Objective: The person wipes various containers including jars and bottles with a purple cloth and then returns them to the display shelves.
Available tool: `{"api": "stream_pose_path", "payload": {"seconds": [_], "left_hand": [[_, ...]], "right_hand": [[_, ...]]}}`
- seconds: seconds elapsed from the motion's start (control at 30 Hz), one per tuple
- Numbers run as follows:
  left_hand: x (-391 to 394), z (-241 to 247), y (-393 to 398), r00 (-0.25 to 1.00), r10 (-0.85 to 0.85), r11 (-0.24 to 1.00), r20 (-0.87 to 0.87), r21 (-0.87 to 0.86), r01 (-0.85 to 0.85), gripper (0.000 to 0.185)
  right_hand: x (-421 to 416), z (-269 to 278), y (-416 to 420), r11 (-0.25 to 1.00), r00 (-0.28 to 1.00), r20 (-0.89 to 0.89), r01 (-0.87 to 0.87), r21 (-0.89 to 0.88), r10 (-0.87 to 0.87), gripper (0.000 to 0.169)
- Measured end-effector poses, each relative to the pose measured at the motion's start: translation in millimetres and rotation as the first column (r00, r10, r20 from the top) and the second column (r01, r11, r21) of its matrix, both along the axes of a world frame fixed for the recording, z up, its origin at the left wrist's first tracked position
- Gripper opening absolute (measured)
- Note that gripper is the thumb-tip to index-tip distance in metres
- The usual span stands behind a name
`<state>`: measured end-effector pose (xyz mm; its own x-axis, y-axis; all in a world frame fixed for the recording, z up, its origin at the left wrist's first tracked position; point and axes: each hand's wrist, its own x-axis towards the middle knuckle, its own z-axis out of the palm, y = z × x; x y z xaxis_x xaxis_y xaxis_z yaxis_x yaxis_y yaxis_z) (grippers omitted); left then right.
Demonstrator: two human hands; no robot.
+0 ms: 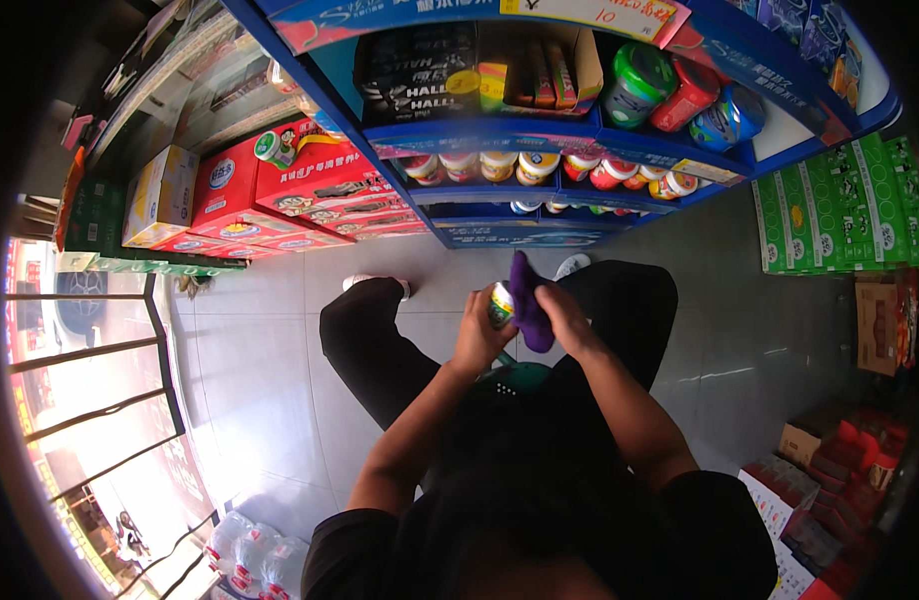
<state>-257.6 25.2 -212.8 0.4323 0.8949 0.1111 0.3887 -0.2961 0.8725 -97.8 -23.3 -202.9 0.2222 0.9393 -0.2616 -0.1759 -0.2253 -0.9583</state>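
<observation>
My left hand (477, 334) grips a small round tub (500, 303) with a white top and a green and yellow label. In my right hand (569, 321) is a purple cloth (533, 306), held up against the tub's right side. Both hands are above the floor between my knees, in front of a blue display rack (504, 133). The cloth hides part of the tub. Part of a green plastic stool (525, 377) shows beneath me.
The rack bears gum bottles (639, 84), small tubs (536, 166) and Halls boxes (422, 71). Red cartons (231, 184) stand left, with another green-labelled tub (273, 150) on top. Green cartons (834, 210) are stacked right. Bottled water (257, 555) lies at lower left.
</observation>
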Motion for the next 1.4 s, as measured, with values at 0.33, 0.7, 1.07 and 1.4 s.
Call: {"api": "stream_pose_path", "payload": {"seconds": [0.33,0.7,1.07,1.4], "left_hand": [[-4.4,38.5,-33.1,0.999,-0.040,0.999,-0.014,0.023,0.040,0.058],[-4.6,55.8,-3.7,0.918,0.062,0.775,0.391,-0.599,0.203,0.043],[-82.2,47.3,12.0,0.563,0.362,0.582,0.743,-0.652,0.486,0.058],[-29.8,89.2,-7.2,0.915,-0.132,0.740,0.382,-0.576,0.347,0.065]], "right_hand": [[12.6,22.9,41.5,0.814,0.887,-0.359,-0.426,-0.396,0.290,0.037],[-20.3,25.3,11.5,0.996,0.819,-0.572,-0.076,-0.045,0.037,0.052],[8.8,35.5,41.0,0.988,0.310,-0.938,-0.065,0.140,0.154,0.059],[-9.6,46.6,38.0,0.975,0.226,-0.954,-0.145,0.169,0.199,0.059]]}}
